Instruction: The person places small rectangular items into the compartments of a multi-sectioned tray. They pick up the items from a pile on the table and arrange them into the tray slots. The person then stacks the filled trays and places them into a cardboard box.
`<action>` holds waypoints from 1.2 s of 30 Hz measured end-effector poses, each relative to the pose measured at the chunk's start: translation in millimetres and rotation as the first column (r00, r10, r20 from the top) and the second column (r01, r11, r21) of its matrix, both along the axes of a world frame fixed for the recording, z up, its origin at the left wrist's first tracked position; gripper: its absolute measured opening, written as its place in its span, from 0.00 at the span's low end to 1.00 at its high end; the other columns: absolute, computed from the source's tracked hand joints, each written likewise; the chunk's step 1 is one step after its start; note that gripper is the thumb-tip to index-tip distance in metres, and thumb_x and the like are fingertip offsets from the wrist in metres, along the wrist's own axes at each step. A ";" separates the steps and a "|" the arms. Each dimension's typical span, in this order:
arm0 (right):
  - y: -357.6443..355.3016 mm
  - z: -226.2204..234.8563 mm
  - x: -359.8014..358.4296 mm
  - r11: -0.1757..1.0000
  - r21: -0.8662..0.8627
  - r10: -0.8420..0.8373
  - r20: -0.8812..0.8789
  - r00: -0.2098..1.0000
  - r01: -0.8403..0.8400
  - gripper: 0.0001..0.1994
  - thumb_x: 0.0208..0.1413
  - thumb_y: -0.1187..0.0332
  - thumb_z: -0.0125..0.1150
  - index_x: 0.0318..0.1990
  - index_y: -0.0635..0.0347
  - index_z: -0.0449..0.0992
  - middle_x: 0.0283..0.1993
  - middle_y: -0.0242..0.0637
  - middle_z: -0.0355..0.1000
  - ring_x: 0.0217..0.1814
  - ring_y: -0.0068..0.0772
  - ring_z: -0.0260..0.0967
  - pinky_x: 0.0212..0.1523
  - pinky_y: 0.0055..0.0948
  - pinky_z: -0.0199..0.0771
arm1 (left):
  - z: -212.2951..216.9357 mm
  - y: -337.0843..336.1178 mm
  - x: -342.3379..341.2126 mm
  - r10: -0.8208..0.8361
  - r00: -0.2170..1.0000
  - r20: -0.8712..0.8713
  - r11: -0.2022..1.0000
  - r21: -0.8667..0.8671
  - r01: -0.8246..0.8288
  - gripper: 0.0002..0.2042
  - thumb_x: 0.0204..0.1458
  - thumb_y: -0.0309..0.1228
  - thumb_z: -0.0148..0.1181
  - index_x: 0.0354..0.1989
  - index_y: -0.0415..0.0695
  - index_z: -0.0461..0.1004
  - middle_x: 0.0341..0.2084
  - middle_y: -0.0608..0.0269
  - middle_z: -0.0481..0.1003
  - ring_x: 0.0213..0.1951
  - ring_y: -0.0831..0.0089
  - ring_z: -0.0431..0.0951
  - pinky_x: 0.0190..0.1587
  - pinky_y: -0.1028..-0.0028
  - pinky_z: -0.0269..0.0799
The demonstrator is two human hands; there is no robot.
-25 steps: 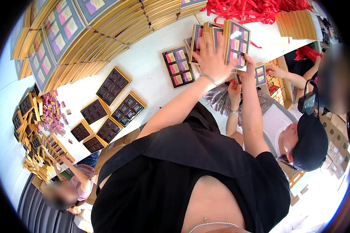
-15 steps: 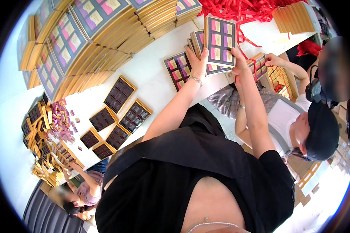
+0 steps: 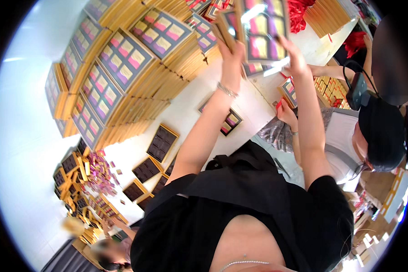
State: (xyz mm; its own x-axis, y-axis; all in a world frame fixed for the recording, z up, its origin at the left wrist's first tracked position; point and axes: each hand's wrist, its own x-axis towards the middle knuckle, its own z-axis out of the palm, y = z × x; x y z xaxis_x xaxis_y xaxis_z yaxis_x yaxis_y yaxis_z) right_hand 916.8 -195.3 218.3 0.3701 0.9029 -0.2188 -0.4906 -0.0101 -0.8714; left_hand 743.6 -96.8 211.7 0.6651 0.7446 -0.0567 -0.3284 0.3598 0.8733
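Observation:
A few flat window-lidded boxes [image 3: 264, 34], with pink, purple and cream pieces in dark frames, are held up over the far side of the table, smeared by motion. My left hand [image 3: 231, 65] grips their left side, its thumb pressed to the near corner. At the right edge of the front box, my right hand [image 3: 295, 58] is closed, its fingertips partly blurred. One more box of the same kind [image 3: 231, 123] lies on the white table, partly hidden by my left forearm.
Tall stacks of similar boxes [image 3: 124, 59] line the far left. Dark gold-edged trays [image 3: 162, 142] lie beside small pink and purple pieces [image 3: 105, 171]. Red ribbon [image 3: 297, 16] and a yellow stack [image 3: 328, 18] are behind. A co-worker [image 3: 344, 136] at right handles a ribboned box [image 3: 289, 90]; another person sits lower left.
Both hands have lifted the boxes up and farther away, toward the stacks. My view has turned, so the table appears shifted. The co-worker's hand has moved down along the ribboned box.

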 end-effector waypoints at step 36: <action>-42.6 -32.1 -121.5 0.919 -0.224 -0.352 -0.100 0.931 0.324 0.22 0.64 0.56 0.53 0.59 0.60 0.66 0.57 0.40 0.69 0.57 0.39 0.70 0.52 0.39 0.70 | 29.2 -63.9 -156.2 0.145 0.982 -0.117 0.569 0.822 0.014 0.32 0.35 0.30 0.73 0.56 0.44 0.75 0.64 0.41 0.63 0.67 0.40 0.58 0.64 0.56 0.62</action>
